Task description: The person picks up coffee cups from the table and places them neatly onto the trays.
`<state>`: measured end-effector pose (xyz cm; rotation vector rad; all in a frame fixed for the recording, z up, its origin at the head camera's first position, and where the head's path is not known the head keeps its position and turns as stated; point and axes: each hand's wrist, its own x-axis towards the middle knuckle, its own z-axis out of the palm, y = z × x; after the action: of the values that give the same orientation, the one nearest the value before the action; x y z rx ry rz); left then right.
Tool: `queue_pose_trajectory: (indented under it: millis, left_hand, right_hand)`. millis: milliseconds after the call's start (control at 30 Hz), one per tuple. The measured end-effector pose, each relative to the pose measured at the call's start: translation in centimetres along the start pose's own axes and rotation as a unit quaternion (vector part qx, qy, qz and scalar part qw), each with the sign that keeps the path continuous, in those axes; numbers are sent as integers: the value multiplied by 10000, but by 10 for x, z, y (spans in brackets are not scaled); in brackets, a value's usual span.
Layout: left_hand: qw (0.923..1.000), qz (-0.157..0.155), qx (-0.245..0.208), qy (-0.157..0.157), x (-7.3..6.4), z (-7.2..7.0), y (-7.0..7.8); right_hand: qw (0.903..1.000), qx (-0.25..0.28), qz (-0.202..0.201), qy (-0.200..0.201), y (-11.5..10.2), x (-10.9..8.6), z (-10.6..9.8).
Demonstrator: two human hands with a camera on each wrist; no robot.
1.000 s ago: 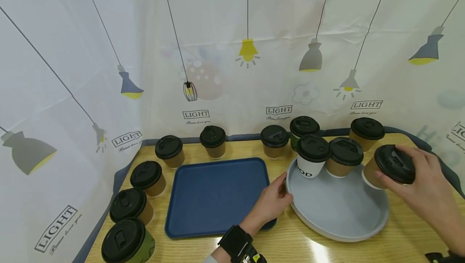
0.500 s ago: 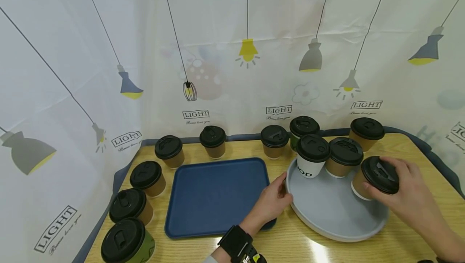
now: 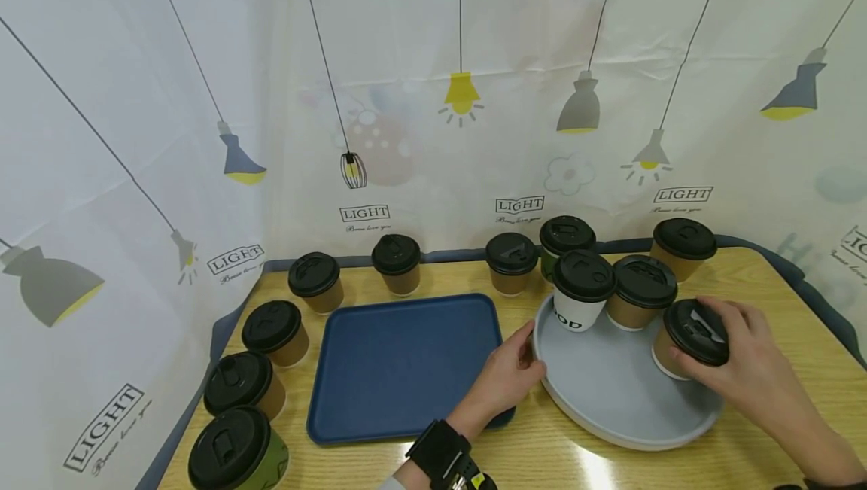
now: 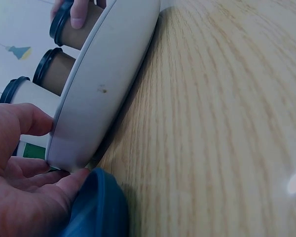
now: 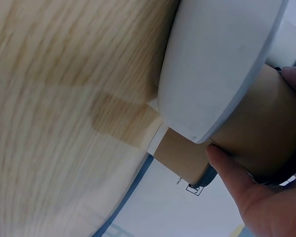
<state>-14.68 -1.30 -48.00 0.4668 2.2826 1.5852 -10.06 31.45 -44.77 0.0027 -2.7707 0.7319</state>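
My right hand [image 3: 748, 358] grips a brown paper coffee cup [image 3: 667, 354] with a black lid, fingers and thumb around its sides near the lid. The cup is over the right side of a round grey tray [image 3: 609, 400], tilted slightly; whether its base touches cannot be told. My left hand [image 3: 504, 373] holds the tray's left edge, with thumb and fingers on the rim in the left wrist view. A white lidded cup [image 3: 576, 309] and another brown lidded cup [image 3: 626, 315] stand side by side towards the back of that tray.
A blue rectangular tray [image 3: 406, 369] lies left of the round one, partly behind my left forearm. Several lidded cups line the table's left side, including a green cup [image 3: 271, 464]. More stand along the back, among them a brown cup [image 3: 677, 268] behind the round tray.
My right hand has brought the brown cup leftward and down, from the round tray's right edge to further inside it. The left hand has stayed at the rim.
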Motion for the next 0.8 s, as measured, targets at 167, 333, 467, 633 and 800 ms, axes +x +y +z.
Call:
queue_pose_trajectory:
  millis: [167, 333, 467, 633, 800]
  left_hand:
    - [10000, -26, -43, -14, 0, 0, 0]
    - [10000, -41, -79, -22, -1, 1, -1]
    - [9998, -61, -163, -52, -1, 2, -1]
    - [9998, -79, -115, -114, -3, 2, 0]
    - [9995, 14, 289, -96, -4, 3, 0]
  right_hand:
    - [10000, -60, 18, 9, 1, 0, 2]
    - [9999, -24, -62, 82, 1, 0, 3]
    - [10000, -23, -56, 45, 2, 0, 3]
    - [9995, -30, 172, -261, 1, 0, 3]
    - [9997, 164, 157, -85, 0, -3, 0]
